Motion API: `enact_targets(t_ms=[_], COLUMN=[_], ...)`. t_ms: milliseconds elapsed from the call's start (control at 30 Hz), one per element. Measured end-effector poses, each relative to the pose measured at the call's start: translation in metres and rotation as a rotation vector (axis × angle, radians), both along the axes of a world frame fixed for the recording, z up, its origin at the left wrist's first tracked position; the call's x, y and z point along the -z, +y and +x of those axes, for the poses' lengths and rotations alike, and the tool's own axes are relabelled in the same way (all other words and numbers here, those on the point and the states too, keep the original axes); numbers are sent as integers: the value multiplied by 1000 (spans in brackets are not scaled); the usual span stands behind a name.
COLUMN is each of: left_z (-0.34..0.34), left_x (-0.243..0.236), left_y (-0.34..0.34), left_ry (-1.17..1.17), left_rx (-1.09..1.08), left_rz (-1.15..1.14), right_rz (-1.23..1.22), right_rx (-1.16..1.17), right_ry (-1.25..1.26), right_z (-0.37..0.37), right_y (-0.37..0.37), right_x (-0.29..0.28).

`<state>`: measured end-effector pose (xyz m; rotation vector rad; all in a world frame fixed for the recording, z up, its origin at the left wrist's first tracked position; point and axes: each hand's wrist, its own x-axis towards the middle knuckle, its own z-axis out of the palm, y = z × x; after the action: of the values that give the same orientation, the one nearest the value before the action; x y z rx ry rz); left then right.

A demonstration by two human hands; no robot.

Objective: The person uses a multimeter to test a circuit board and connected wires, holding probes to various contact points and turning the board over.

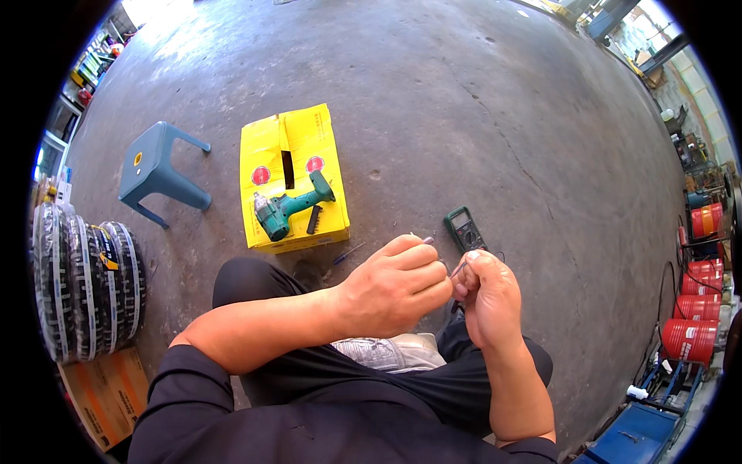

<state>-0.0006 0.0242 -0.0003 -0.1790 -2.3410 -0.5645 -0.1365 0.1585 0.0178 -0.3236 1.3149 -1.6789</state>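
My left hand (394, 282) is closed round a thin item, its short greyish end poking out above the fingers. My right hand (485, 294) pinches a thin wire (459, 270) that runs toward my left hand; the two hands almost meet. Just beyond them on the floor lies a dark green multimeter (465, 228) with black leads. A green cordless power tool (290, 205) rests on a yellow cardboard box (286, 131), beside a black strip of small pieces (314, 220). A small screwdriver (349, 254) lies on the floor near the box.
A blue plastic stool (158, 174) stands left of the box. Wrapped tyres (85, 286) and cardboard (100, 394) line the left edge. Red drums (688, 340), hoses and a blue wheeled unit (630, 433) run along the right. The concrete floor (541, 139) surrounds me.
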Motion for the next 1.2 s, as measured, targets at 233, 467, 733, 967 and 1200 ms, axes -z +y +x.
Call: enact_targets(t_ms=[233, 467, 733, 967, 1200], left_z=[8, 14, 16, 23, 25], left_x=[-5, -7, -12, -9, -2], left_y=[13, 22, 22, 20, 27], left_ry=[-203, -398, -672, -621, -407], left_rx=[-156, -139, 26, -43, -87], left_rz=[383, 748, 1689, 1642, 1272], right_rz=[-35, 22, 39, 53, 11], right_rx=[-125, -209, -240, -89, -19], right_ry=[117, 354, 590, 209, -62], right_z=[-1, 4, 7, 10, 13], right_y=[1, 7, 6, -2, -11], right_x=[-1, 2, 7, 16, 14])
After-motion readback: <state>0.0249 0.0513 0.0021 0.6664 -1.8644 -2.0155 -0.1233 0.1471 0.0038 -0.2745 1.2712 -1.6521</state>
